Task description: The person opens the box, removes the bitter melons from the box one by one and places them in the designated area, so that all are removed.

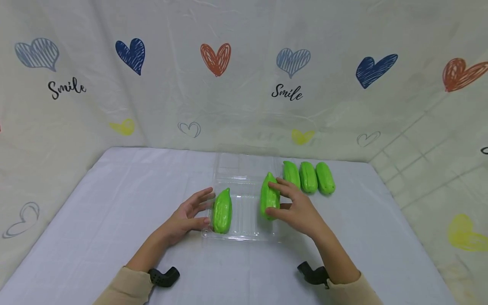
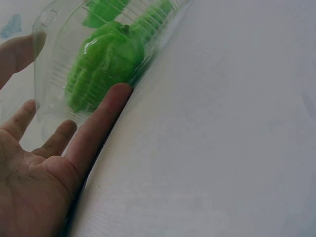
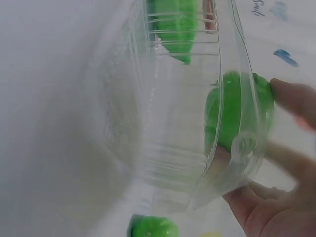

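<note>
Green ridged gourd (image 1: 270, 198) in right hand (image 1: 299, 209), over clear tray (image 1: 244, 212)

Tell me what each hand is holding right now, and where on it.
The right hand grips a ridged green plastic gourd around its middle. The left hand holds nothing, fingers straight against the clear plastic tray.

A pale lilac cloth-covered table (image 1: 95, 220) fills the lower view. Toward two o'clock, three glossy green ridged plastic gourds (image 1: 309, 177) lie side by side in a row, touching or nearly so (the gaps are hard to judge). From nine to three o'clock hangs a cream backdrop sheet printed with hearts and "Smile" (image 1: 244, 84).
</note>
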{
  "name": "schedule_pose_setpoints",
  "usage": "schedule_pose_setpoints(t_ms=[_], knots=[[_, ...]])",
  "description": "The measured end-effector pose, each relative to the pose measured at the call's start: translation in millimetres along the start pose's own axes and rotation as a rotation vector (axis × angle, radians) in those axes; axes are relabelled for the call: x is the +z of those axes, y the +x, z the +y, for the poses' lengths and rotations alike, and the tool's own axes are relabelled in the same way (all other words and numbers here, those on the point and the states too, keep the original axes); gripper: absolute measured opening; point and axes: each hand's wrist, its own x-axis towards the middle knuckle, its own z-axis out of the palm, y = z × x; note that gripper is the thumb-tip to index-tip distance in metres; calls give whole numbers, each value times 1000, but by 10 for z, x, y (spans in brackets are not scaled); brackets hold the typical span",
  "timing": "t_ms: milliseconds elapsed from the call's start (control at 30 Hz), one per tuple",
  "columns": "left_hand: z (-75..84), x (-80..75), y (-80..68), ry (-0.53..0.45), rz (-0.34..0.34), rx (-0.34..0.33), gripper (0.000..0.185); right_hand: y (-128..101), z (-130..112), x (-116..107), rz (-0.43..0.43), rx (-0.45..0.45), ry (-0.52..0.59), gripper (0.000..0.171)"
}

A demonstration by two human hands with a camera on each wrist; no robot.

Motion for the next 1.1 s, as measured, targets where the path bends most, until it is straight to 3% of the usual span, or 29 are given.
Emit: schedule_pose_setpoints(t_ms=[1100], knots=[[-59, -29, 15, 17, 2, 6, 79, -197, 137, -346, 64, 54, -12, 67]])
